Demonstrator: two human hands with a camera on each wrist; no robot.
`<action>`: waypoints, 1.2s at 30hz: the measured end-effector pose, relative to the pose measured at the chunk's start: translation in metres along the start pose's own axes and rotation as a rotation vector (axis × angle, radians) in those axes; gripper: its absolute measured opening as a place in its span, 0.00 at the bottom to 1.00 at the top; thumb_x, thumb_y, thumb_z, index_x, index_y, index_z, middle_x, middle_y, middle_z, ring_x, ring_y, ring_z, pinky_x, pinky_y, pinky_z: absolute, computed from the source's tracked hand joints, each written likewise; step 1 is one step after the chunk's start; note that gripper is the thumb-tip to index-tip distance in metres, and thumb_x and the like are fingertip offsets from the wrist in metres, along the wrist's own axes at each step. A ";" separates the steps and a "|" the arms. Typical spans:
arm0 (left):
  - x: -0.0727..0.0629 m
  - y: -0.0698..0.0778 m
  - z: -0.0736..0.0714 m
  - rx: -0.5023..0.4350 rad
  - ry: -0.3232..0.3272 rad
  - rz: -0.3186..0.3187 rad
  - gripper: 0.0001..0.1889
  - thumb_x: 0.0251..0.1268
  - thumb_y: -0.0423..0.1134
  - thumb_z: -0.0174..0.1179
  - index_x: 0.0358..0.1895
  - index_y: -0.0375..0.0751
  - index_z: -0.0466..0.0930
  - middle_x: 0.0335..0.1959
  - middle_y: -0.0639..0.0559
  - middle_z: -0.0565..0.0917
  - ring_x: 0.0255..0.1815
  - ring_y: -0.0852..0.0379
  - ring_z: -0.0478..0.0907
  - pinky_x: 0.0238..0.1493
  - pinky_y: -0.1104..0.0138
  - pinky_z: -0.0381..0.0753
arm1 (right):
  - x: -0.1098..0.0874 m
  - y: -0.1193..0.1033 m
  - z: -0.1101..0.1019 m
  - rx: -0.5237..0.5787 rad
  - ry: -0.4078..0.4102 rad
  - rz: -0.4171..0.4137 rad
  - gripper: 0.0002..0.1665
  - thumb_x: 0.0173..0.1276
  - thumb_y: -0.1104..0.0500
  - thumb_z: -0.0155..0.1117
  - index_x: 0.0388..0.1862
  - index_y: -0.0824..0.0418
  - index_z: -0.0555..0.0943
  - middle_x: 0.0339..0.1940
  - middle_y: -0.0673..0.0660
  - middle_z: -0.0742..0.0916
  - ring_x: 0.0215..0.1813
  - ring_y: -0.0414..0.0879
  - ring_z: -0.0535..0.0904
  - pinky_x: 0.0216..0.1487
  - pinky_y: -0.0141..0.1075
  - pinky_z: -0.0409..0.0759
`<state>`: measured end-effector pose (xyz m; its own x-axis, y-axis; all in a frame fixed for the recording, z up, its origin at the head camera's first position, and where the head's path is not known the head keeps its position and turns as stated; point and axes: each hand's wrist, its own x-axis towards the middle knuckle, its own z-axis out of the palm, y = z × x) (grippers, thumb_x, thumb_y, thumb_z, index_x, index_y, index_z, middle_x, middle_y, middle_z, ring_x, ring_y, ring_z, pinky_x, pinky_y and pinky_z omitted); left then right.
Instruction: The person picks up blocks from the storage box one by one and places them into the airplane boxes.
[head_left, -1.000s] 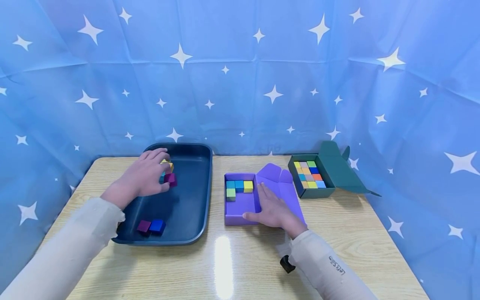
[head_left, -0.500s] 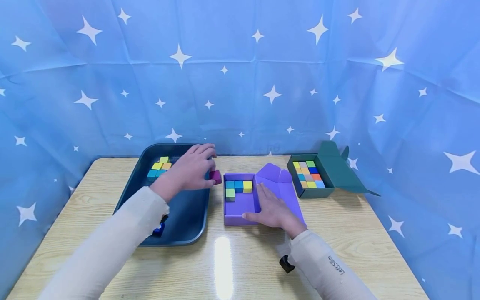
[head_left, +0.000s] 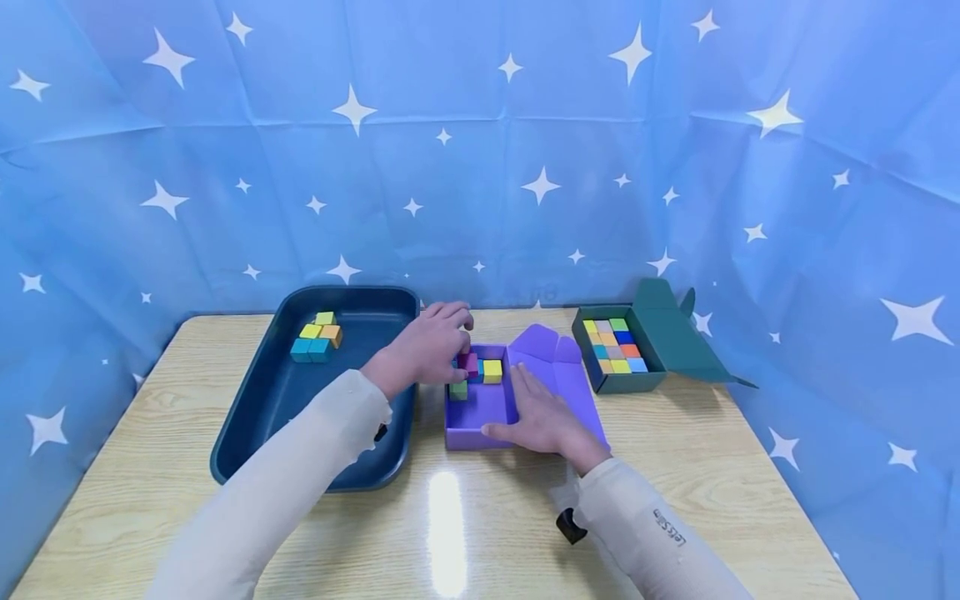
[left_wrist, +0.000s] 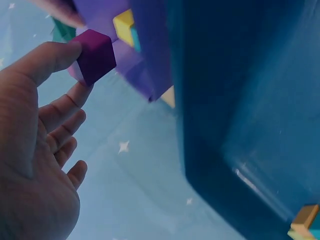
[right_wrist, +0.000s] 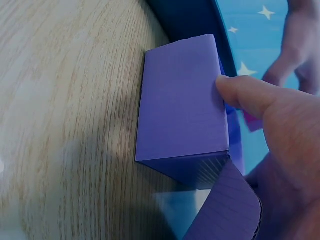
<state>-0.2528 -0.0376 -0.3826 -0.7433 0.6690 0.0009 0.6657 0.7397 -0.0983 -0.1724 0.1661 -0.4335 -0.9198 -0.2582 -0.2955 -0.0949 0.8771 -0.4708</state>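
Note:
My left hand (head_left: 423, 350) holds a magenta cube (head_left: 468, 364) above the back-left part of a purple cardboard box (head_left: 480, 438). In the left wrist view, thumb and index finger pinch that cube while the other fingers bend loosely. The box contains a yellow cube (head_left: 492, 372), a light green cube (head_left: 457, 391) and blue cubes partly covered by the held one. On the box's right side lies my right hand (head_left: 551, 421), fingers straight towards its lid flap (head_left: 572, 387). Its thumb touches the top edge of the front wall, as the right wrist view shows.
A dark blue tray (head_left: 378, 329) stands left, with teal, yellow and orange cubes (head_left: 320, 350) grouped at its back. My left sleeve covers its front part. Back right, a dark green box (head_left: 630, 385) with its lid open holds rows of coloured cubes. A starry curtain hangs behind.
My left hand has lifted the magenta cube from the tray and carried it right, over the tray's rim to above the purple box. The right hand has stayed in place.

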 end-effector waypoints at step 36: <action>0.028 0.022 0.045 0.222 -0.123 0.022 0.29 0.58 0.63 0.63 0.55 0.47 0.82 0.71 0.50 0.67 0.78 0.50 0.53 0.77 0.53 0.57 | 0.000 -0.001 -0.002 -0.019 -0.010 0.008 0.65 0.60 0.31 0.62 0.80 0.60 0.39 0.82 0.60 0.46 0.82 0.57 0.42 0.76 0.64 0.48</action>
<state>-0.2620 -0.0053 -0.4298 -0.7406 0.6604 -0.1238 0.6607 0.6823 -0.3130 -0.1733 0.1654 -0.4316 -0.9168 -0.2553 -0.3070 -0.0953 0.8866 -0.4527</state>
